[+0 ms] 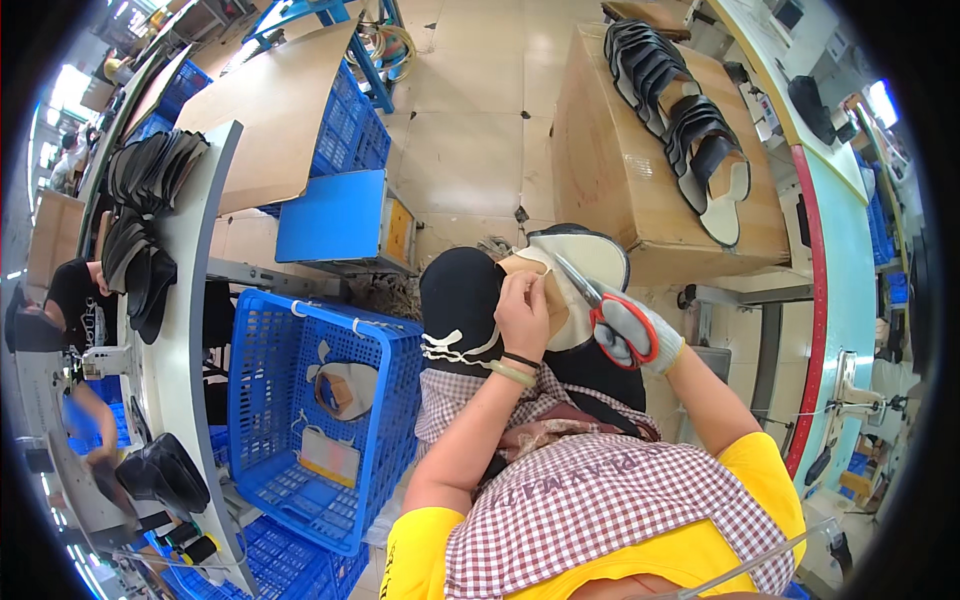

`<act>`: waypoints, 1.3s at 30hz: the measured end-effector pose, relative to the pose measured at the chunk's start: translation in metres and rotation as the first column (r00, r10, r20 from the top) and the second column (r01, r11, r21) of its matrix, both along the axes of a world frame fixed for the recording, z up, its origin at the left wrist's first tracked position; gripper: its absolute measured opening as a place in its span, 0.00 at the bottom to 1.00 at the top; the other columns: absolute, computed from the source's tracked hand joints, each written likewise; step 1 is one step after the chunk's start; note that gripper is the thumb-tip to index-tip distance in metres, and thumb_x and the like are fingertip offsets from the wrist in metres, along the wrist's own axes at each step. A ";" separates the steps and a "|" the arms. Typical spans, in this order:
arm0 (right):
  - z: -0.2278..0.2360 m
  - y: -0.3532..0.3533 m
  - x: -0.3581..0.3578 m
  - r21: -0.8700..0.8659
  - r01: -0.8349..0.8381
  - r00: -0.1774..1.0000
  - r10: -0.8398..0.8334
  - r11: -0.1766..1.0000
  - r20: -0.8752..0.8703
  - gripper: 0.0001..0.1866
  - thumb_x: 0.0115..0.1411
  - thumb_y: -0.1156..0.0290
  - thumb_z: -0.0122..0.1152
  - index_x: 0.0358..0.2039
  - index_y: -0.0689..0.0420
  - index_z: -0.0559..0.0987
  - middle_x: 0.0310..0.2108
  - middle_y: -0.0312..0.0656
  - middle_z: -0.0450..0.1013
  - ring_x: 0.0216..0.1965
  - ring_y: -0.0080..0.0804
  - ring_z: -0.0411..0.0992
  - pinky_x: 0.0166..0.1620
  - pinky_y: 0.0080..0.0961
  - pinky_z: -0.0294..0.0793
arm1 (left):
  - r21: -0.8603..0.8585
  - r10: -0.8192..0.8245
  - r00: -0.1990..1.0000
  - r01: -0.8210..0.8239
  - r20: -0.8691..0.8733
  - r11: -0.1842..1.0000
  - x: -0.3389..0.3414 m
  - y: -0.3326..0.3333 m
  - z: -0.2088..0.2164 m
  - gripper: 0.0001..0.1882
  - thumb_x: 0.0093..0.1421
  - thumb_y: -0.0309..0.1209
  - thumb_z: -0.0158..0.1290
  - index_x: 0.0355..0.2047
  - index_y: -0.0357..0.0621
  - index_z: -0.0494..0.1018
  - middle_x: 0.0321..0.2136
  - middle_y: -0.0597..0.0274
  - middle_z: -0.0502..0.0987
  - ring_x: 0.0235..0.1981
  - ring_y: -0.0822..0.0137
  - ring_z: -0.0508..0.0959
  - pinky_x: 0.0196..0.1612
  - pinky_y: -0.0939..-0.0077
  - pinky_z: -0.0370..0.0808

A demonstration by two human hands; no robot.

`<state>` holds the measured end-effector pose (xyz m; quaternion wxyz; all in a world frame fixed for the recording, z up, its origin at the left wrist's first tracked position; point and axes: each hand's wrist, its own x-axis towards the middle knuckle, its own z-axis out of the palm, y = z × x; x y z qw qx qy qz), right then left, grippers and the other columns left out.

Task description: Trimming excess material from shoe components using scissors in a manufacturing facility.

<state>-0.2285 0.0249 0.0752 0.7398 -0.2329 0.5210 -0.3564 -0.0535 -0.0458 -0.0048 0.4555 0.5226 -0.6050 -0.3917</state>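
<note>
The blue crate (262, 400) holds two shoe uppers, while left hand (523, 318) fingers pinch one black-and-tan shoe upper (560, 275) and gloved right hand (632, 335) fingers grip red-handled scissors (600, 300).

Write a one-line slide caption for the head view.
Left hand holds a shoe upper while the gloved right hand trims it with red-handled scissors.

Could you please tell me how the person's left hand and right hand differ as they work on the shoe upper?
The left hand is bare, with bands at the wrist; the right hand wears a grey knitted glove. The left hand pinches the tan-lined black shoe upper; the right hand grips red-handled scissors. Both meet at the upper.
</note>
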 end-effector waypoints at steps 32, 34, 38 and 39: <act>0.011 0.047 0.039 0.135 0.294 0.948 -0.307 0.946 0.082 0.26 0.65 0.58 0.48 0.62 0.47 0.60 0.23 0.32 0.65 0.14 0.15 0.57 0.15 0.12 0.58 | 0.181 -0.501 0.842 0.535 -0.203 0.825 0.022 -0.014 0.004 0.04 0.52 0.25 0.57 0.27 0.37 0.74 0.38 0.56 0.77 0.36 0.67 0.75 0.40 0.77 0.70; 0.001 0.045 0.028 0.180 0.243 0.950 -0.272 0.953 0.154 0.20 0.65 0.55 0.48 0.54 0.48 0.65 0.22 0.30 0.65 0.14 0.13 0.57 0.15 0.12 0.57 | 0.231 -0.486 0.849 0.526 -0.209 0.819 0.028 -0.016 0.006 0.04 0.52 0.25 0.57 0.27 0.37 0.74 0.39 0.55 0.77 0.38 0.69 0.75 0.41 0.77 0.70; -0.004 0.037 0.012 0.072 0.081 0.987 -0.090 0.994 0.137 0.29 0.64 0.51 0.50 0.62 0.48 0.59 0.24 0.30 0.66 0.15 0.13 0.58 0.17 0.10 0.58 | 0.288 -0.451 0.844 0.527 -0.292 0.800 0.036 -0.015 0.010 0.05 0.52 0.25 0.57 0.27 0.37 0.74 0.40 0.56 0.77 0.38 0.70 0.75 0.41 0.77 0.70; -0.005 0.035 0.011 0.073 0.072 0.986 -0.082 0.995 0.143 0.29 0.64 0.51 0.50 0.62 0.48 0.59 0.24 0.30 0.66 0.15 0.13 0.58 0.17 0.10 0.58 | 0.313 -0.449 0.844 0.529 -0.293 0.789 0.037 -0.016 0.012 0.05 0.52 0.25 0.58 0.27 0.36 0.74 0.40 0.56 0.77 0.38 0.70 0.75 0.42 0.77 0.70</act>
